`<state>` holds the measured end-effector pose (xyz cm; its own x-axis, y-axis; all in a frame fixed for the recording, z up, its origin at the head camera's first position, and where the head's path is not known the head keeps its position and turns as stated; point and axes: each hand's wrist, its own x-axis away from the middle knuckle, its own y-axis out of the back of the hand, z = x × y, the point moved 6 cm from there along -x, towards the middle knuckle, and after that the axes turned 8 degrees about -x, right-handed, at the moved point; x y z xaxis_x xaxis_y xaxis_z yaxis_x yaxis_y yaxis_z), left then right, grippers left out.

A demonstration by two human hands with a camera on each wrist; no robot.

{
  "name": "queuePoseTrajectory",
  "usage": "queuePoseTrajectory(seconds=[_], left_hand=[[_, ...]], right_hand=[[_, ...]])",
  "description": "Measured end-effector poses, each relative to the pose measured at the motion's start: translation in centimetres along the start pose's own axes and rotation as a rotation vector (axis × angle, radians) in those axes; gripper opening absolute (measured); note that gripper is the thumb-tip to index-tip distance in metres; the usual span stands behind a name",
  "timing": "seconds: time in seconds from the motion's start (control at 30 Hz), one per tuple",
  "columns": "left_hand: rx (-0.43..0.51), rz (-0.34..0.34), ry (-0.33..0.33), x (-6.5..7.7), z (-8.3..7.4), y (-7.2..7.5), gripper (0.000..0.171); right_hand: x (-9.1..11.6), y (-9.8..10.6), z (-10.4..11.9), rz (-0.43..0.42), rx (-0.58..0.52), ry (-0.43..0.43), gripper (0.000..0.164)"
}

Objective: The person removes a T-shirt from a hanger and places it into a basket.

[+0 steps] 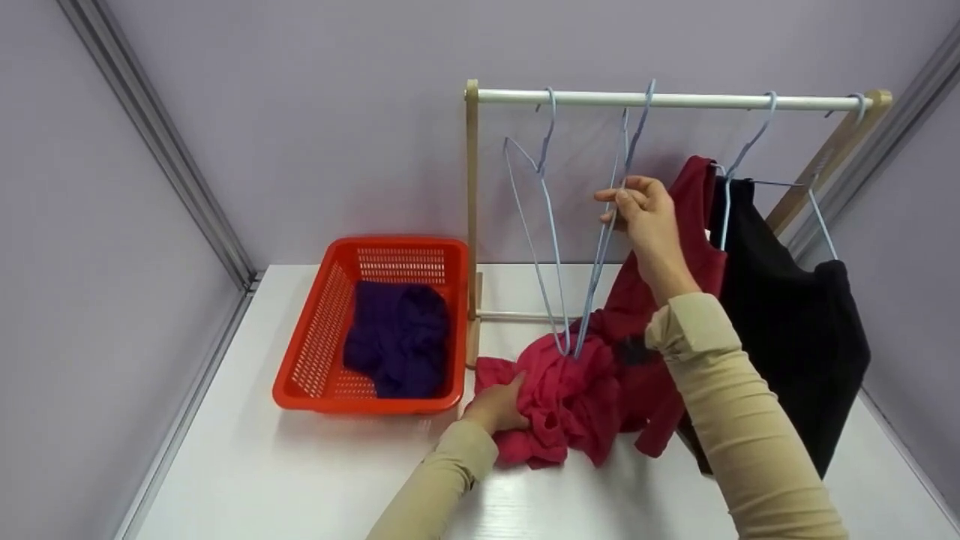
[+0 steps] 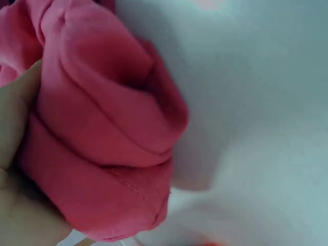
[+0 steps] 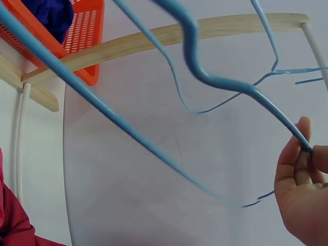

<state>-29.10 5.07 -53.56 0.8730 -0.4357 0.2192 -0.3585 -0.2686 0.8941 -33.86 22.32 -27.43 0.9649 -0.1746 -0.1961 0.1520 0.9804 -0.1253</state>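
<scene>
Here, the left hand (image 1: pixel 497 405) grips pink cloth (image 1: pixel 566 394); the right hand (image 1: pixel 649 217) pinches a blue hanger (image 3: pixel 225 83).

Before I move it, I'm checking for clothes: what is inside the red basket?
A bunched purple cloth lies in the red basket; it covers part of the bottom, so anything beneath cannot be seen.

Downward head view, close wrist views, pink cloth (image 1: pixel 574 390) shared
</scene>
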Motion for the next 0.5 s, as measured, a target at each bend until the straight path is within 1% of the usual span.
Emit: queuePoseTrajectory(seconds=[0.07, 0.13, 0.23, 0.33, 0.4, 0.5], left_hand=[[0.004, 0.031, 0.004, 0.1, -0.1, 0.1, 0.074], [0.021, 0.047, 0.011, 0.0, -0.2, 0.4, 0.064], [0.022, 0.033, 0.015, -0.2, -0.3, 1.1, 0.051], [0.029, -0.034, 0.008, -0.4, -0.3, 2.1, 0.042], [0.043, -0.099, -0.002, -0.6, -0.2, 2.9, 0.033], [0.081, -0.215, -0.003, -0.7, -0.1, 4.1, 0.025]], right_hand=[[0.0, 0.0, 0.3, -0.002, 0.007, -0.023, 0.012], [-0.1, 0.1, 0.6, -0.009, 0.005, -0.043, 0.012], [-0.3, 0.4, 0.8, -0.019, -0.003, -0.075, 0.012], [-0.3, 0.7, 0.6, -0.032, 0.008, -0.110, 0.018], [-0.3, 0.8, 0.4, -0.034, 0.033, -0.126, 0.021], [-0.3, 1.0, 0.1, -0.029, 0.079, -0.135, 0.023]])
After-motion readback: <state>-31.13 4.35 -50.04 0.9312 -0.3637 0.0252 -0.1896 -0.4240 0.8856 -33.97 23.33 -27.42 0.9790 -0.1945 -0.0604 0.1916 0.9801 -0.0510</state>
